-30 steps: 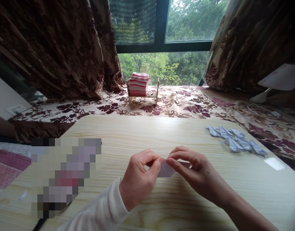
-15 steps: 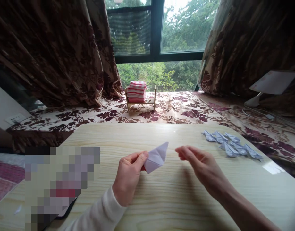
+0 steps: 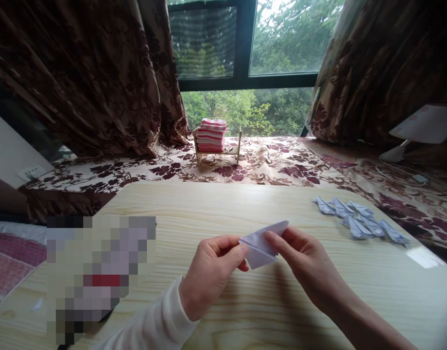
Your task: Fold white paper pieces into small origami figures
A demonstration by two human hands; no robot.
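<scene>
A partly folded piece of white paper (image 3: 262, 243) is held above the table between my two hands. My left hand (image 3: 218, 267) pinches its left corner between thumb and fingers. On the paper's right side, my right hand (image 3: 300, 250) grips it, thumb on the near face and fingers behind. A crease or layered edge runs slantwise across the sheet. Far to the right of my hands, several folded paper pieces (image 3: 358, 226) lie grouped on the table.
The pale wood-grain table (image 3: 194, 209) reaches to a flower-patterned window seat. A blurred-out item (image 3: 107, 277) lies on the left, near a small white scrap (image 3: 37, 305). Beyond stand a small rack with folded striped cloths (image 3: 211, 136) and a white lamp (image 3: 422, 124).
My right hand, earlier apart from the paper, now grips its right side. My left hand and the paper have moved right, and the paper has turned. The whole view has shifted slightly.
</scene>
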